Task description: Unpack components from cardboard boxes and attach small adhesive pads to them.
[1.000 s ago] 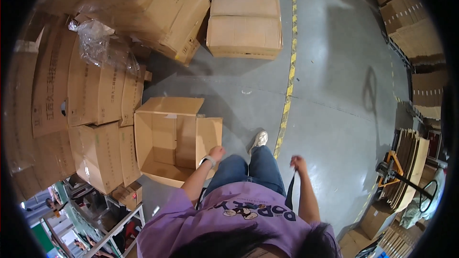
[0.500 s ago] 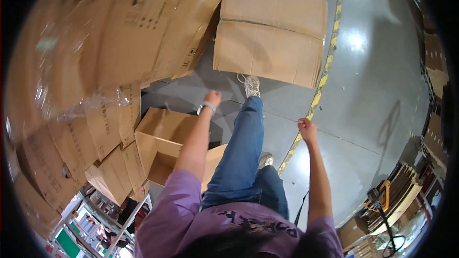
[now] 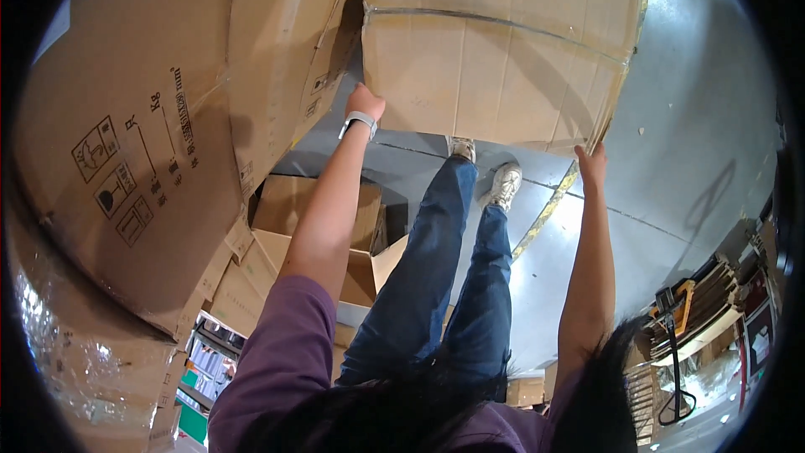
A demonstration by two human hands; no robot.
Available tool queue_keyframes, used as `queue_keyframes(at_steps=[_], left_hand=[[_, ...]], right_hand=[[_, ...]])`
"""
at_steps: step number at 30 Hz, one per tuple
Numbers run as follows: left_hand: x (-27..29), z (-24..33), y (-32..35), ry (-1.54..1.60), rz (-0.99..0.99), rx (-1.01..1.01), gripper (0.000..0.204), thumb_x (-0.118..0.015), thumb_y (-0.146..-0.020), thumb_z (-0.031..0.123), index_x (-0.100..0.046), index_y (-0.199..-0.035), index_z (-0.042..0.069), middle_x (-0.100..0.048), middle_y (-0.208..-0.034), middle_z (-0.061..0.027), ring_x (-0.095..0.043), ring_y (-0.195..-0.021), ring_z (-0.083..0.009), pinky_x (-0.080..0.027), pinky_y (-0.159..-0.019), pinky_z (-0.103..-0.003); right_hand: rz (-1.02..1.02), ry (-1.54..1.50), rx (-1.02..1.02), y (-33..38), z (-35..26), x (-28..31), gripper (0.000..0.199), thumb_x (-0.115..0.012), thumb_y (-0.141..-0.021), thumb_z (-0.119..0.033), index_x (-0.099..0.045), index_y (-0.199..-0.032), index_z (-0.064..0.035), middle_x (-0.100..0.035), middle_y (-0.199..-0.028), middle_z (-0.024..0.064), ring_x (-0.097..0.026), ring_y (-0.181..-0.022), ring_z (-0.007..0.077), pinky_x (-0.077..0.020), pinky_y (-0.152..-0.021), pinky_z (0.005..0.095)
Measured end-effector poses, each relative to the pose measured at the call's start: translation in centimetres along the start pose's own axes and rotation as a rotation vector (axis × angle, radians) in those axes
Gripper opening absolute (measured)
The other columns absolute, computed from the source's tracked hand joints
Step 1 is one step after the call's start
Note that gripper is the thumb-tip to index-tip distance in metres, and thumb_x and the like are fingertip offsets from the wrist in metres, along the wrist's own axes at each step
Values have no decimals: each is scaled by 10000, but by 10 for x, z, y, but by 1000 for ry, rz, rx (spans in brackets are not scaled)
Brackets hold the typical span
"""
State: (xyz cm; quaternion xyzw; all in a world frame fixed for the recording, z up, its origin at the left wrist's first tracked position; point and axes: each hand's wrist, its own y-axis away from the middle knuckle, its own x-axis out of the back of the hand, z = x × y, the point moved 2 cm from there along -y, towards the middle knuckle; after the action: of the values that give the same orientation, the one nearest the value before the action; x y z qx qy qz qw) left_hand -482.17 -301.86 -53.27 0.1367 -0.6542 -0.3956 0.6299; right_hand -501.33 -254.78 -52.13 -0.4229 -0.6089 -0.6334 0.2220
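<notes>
A large closed cardboard box (image 3: 503,67) with a taped seam across its top stands ahead of my feet. My left hand (image 3: 366,104), with a pale band on the wrist, is closed at the box's near left corner. At the near right corner my right hand (image 3: 593,166) grips the edge, its fingers partly hidden by the box. Both arms reach forward, spread about the box's width. The underside of the box is out of sight.
Tall printed cartons (image 3: 159,117) are stacked close on my left, some in clear wrap. An open carton (image 3: 306,205) sits by my left leg. A yellow-black floor line (image 3: 545,216) runs on the right. Flattened cardboard and a pallet jack handle (image 3: 673,352) are at lower right.
I have stepped forward and leaned over the box, so it looks larger. Both hands have moved from free air to its near corners. My feet are now nearly side by side.
</notes>
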Motion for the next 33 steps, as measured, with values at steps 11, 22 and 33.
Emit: queue_keyframes(at_steps=[11,22,33], left_hand=[[-1,-17,2,155,-59,-106,246,-569,-650,90,-527,-884,25,-610,-907,-220,-576,-882,-396,-462,-768,-422],[-45,-54,51,350,170,-123,256,-525,-782,231,-630,-932,54,-639,-906,-182,-601,-871,-353,-465,-765,-390],[-314,-163,119,358,-394,-106,203,-535,-792,196,-679,-825,58,-641,-744,-105,-585,-687,-198,-454,-651,-321]], right_hand=[[-242,-139,219,32,-46,-38,595,-674,-720,-266,-466,-1247,-84,-476,-1242,197,-524,-1082,298,-439,-861,372],[-629,-199,315,134,-34,-77,297,-558,-786,-209,-603,-1034,-51,-644,-782,107,-640,-644,185,-484,-625,289],[-515,137,388,179,36,-260,270,-523,-789,-274,-635,-931,-74,-648,-888,154,-620,-839,335,-496,-732,399]])
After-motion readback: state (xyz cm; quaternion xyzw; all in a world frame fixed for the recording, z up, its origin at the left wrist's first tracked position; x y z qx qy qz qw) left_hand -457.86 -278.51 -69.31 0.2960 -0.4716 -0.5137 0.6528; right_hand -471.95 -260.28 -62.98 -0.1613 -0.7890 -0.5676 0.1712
